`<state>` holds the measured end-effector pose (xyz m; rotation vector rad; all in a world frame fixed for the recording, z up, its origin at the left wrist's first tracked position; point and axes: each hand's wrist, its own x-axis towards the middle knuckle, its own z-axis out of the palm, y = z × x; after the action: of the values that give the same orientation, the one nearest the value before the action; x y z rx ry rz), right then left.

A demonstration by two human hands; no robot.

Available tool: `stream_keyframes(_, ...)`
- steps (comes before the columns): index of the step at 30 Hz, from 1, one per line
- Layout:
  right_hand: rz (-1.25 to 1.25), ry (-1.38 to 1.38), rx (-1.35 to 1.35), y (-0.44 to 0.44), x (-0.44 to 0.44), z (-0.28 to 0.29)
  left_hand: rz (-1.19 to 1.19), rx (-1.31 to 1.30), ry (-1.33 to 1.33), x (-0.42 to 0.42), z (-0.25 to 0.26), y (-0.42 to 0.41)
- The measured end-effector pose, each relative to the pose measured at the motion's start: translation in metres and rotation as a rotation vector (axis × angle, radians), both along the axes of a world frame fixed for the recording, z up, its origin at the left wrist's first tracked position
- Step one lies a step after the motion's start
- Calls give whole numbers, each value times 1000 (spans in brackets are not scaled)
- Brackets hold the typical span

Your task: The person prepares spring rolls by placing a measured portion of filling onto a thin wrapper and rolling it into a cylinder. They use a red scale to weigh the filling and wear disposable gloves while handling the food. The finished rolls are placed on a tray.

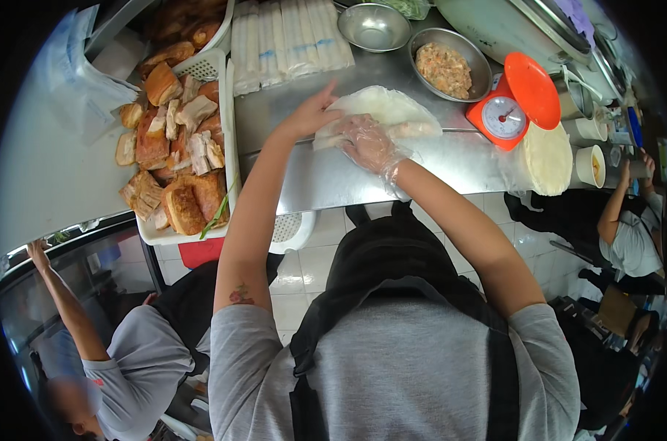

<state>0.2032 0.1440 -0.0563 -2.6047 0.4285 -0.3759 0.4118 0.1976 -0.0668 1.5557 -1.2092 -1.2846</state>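
Observation:
A thin, pale round wrapper sheet (386, 99) lies on the steel worktop in front of me. Along its near side runs a strip of pinkish filling (408, 129), seen under a translucent layer of the sheet. My right hand (369, 146), in a loose clear plastic glove, rests on the sheet's left part with fingers curled; whether they grip it is unclear. My left hand (314, 114) is bare, fingers spread, with the thumb at the sheet's left edge. Beyond the sheet, a steel bowl (479, 82) holds orange-flecked minced filling (443, 69).
An orange dial scale (499, 118) stands right, near a stack of wrapper sheets (547, 160). Wrapped rolls (289, 44) and a steel bowl (373, 27) are at the back. Left is a white crate (230, 143) of roast pork (174, 143). Co-workers (140, 353) are on both sides.

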Motion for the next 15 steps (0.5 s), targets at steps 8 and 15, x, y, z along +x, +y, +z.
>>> stream_keyframes(8,60,-18,-14,-7,-15,2,155,-74,-199,-23,2,1)
stream_keyframes(15,121,156,143,-67,-64,14,128,-247,-407,-33,-1,9)
